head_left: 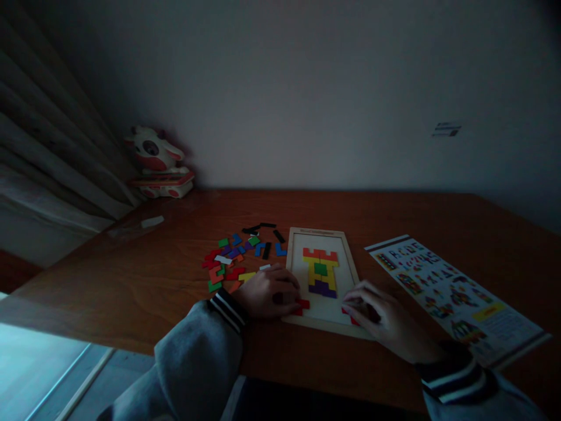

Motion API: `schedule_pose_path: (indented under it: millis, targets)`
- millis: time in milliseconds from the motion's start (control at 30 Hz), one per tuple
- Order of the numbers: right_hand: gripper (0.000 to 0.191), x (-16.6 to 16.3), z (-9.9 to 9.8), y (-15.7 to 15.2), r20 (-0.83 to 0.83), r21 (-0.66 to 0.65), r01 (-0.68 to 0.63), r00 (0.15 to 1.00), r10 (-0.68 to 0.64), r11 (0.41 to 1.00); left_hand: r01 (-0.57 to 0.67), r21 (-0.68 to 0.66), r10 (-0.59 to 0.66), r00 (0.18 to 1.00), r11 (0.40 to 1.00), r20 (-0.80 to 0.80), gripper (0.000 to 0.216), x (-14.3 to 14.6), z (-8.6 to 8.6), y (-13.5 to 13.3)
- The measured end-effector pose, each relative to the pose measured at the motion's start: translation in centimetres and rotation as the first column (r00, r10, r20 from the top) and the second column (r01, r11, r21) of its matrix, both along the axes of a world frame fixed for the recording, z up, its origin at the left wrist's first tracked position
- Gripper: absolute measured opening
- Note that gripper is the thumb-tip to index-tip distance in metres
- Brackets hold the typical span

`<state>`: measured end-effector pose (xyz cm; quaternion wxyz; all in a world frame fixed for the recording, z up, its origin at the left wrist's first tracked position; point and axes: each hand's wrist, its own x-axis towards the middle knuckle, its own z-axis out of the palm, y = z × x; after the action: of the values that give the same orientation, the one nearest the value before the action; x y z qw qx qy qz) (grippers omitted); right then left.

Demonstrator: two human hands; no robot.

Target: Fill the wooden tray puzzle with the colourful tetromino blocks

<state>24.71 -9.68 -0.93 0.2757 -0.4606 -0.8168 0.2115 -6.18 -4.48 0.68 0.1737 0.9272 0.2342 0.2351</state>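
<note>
A wooden puzzle board [346, 245] with a pale inside lies on the table before me. On it, orange, yellow, green and purple pieces form a tower-like figure [320, 269]. My left hand [269, 291] rests over the board's left edge, its fingers closed on a red puzzle piece [303, 304] near the lower left corner. At the lower right, my right hand [383, 318] pinches another red puzzle piece [349, 315] low over the board. The fingers partly hide both red pieces.
Loose coloured pieces [235, 273] are strewn left of the board, with black strips [267, 225] behind them. A printed pattern sheet [456, 292] lies to the right. At the back left stands a cow-shaped toy [160, 161], near a curtain [56, 123]. The wall [307, 105] borders the table's back.
</note>
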Motion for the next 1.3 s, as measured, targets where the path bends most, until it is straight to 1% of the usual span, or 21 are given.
schedule_pose_path:
  millis: [167,300,467,600,733,800,867,967,1067,1133,1200,1300]
  targets:
    - [0.013,-0.3,-0.2,-0.1,0.079,-0.002,0.010,0.997,-0.009,1.000,0.010,-0.015,-0.010,1.000,1.000,0.017,0.018,-0.1,-0.4,0.1]
    - [0.011,-0.4,-0.2,-0.1,0.089,0.016,0.031,0.995,-0.033,0.999,0.012,-0.028,-0.011,1.000,1.000,0.005,0.019,0.0,-0.2,0.0]
    - [0.015,-0.3,0.4,-0.2,0.094,-0.030,-0.011,0.995,0.014,0.999,0.009,-0.028,-0.009,1.000,1.000,0.003,0.018,-0.1,0.1,0.0]
    - [0.019,-0.3,0.9,-0.2,0.073,-0.063,-0.020,0.997,0.025,0.998,0.011,-0.032,-0.011,1.000,0.999,-0.001,0.019,-0.2,0.1,0.0]
    - [0.020,-0.2,0.7,-0.1,0.024,-0.098,-0.017,1.000,0.020,0.995,0.013,-0.025,-0.013,1.000,1.000,0.017,0.017,-0.1,0.0,-0.2]
    - [0.020,-0.1,0.5,-0.1,-0.006,-0.108,-0.007,1.000,0.007,0.994,-0.002,0.003,0.002,0.999,1.000,0.036,0.016,-0.1,-0.1,-0.1]
    - [0.020,0.1,0.3,0.0,-0.033,-0.107,0.004,0.999,-0.007,0.994,-0.046,0.058,0.043,0.998,0.997,0.046,0.016,-0.6,-0.1,0.1]
    - [0.021,0.3,0.0,0.0,-0.062,-0.102,0.027,0.998,-0.033,0.994,-0.175,0.162,0.169,0.984,0.971,0.046,0.017,-2.4,0.2,0.5]
    - [0.020,0.4,-0.1,-0.1,-0.075,-0.074,0.053,0.996,-0.058,0.996,-0.318,0.240,0.318,0.947,0.917,0.041,0.020,-5.7,0.7,0.8]
    - [0.019,0.3,0.0,-0.1,-0.083,-0.053,0.059,0.995,-0.063,0.997,-0.354,0.239,0.368,0.930,0.904,-0.017,0.023,-8.2,0.9,0.6]
    - [0.018,0.2,0.3,-0.1,-0.091,-0.042,0.053,0.994,-0.057,0.998,-0.368,0.240,0.387,0.922,0.898,-0.033,0.025,-10.5,1.0,0.3]
    - [0.017,0.0,0.5,-0.1,-0.096,-0.032,0.049,0.994,-0.051,0.998,-0.388,0.196,0.407,0.911,0.901,-0.066,0.029,-12.7,0.7,-0.3]
